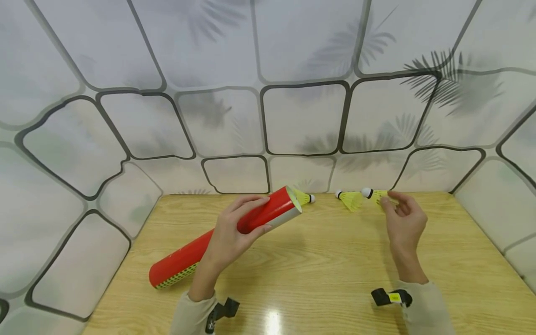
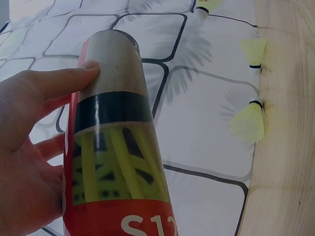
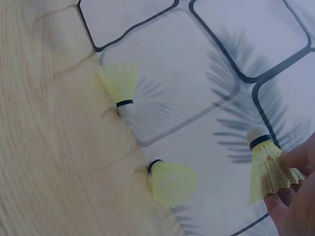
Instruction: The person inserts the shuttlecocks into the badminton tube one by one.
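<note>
Tube (image 1: 190,255) is showing glossy red, with a silver-grey stretch, a dark band and a yellow-green panel bearing dark marks; lettering is reading white on red. Held shuttlecock (image 3: 268,167) and two loose shuttlecocks (image 1: 351,200) are displaying yellow skirts, black bands, white tips. Table (image 1: 301,265) is presenting pale yellow-brown wood grain. Backdrop (image 1: 303,121) is carrying black and grey rounded outlines over off-white, plus grey fern-like leaves. Sleeves (image 1: 429,307) are appearing beige.

Right of the tube (image 1: 278,204) lies room, the wall (image 1: 303,121) blocking behind.
</note>
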A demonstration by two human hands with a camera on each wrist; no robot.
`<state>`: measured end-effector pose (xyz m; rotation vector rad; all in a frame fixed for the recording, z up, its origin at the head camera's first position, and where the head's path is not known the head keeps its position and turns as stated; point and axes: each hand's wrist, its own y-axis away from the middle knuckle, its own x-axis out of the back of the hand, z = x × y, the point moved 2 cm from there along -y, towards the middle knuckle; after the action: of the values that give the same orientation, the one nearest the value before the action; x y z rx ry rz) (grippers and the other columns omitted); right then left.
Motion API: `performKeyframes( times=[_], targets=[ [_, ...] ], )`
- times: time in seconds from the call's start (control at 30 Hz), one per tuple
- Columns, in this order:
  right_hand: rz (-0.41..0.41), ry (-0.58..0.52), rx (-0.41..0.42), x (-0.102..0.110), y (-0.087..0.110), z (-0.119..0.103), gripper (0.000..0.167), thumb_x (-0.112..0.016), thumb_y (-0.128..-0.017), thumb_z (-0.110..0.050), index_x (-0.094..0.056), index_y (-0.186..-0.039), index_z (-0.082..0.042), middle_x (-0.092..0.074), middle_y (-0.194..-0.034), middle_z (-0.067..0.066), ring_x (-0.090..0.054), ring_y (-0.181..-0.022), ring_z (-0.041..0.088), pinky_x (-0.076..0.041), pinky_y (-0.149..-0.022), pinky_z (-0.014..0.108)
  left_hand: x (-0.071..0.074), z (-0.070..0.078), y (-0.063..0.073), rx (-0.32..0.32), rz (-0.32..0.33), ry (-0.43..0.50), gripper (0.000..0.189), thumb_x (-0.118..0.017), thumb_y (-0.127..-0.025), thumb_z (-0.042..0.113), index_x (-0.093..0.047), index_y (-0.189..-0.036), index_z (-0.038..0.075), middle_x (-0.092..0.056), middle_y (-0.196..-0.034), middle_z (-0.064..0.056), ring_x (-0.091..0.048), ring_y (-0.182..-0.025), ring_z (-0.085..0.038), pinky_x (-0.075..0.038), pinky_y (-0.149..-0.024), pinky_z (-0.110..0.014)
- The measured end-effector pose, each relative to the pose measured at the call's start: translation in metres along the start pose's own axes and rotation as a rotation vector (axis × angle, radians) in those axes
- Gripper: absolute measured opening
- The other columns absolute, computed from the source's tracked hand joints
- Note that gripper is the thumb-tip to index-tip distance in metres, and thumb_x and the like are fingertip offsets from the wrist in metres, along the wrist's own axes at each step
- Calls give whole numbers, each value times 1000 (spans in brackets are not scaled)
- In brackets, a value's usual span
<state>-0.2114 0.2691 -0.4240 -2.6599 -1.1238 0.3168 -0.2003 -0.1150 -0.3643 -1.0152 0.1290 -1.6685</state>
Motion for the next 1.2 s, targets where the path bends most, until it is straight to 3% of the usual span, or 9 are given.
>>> performKeyframes(
  times=[0.17, 0.53, 0.7, 1.0, 1.2],
  targets=[
    [-38, -54, 44, -2, 3, -10, 23, -75, -87, 7, -71, -109, 12, -74, -86, -4, -72, -74, 3, -54, -66, 12, 0, 1, 0, -9, 1, -7, 52, -85, -87, 18, -67, -136, 22, -59, -135, 6, -61, -116, -17, -59, -87, -40],
    [-119, 85, 137, -6, 14, -39, 22, -74, -92, -2, -73, -113, 7, -74, -94, -8, -70, -78, 0, -52, -66, 11, -1, 2, 0, -10, -6, 1, 52, -84, -87, 16, -67, -136, 21, -59, -136, 6, -60, -117, -17, -59, -87, -39],
    [-132, 67, 177, -7, 18, -51, 20, -72, -93, 2, -72, -113, 7, -75, -93, -8, -70, -76, 3, -50, -62, 12, -3, 2, 1, -8, -5, 1, 52, -84, -87, 16, -67, -136, 22, -59, -135, 7, -59, -117, -16, -59, -87, -39],
    [-157, 24, 235, -8, 28, -74, 20, -75, -91, 2, -73, -110, 7, -76, -91, -5, -72, -79, 5, -54, -67, 14, -5, 6, 0, -3, -14, 2, 51, -84, -88, 18, -68, -136, 23, -58, -136, 7, -58, -119, -15, -58, -87, -38],
    [-185, 26, 247, -9, 36, -85, 20, -74, -91, 3, -73, -111, 6, -77, -92, -5, -73, -80, 7, -54, -68, 14, -6, 7, 0, -31, -8, 2, 52, -85, -87, 17, -68, -135, 22, -59, -135, 5, -59, -119, -17, -59, -87, -41]
  ],
)
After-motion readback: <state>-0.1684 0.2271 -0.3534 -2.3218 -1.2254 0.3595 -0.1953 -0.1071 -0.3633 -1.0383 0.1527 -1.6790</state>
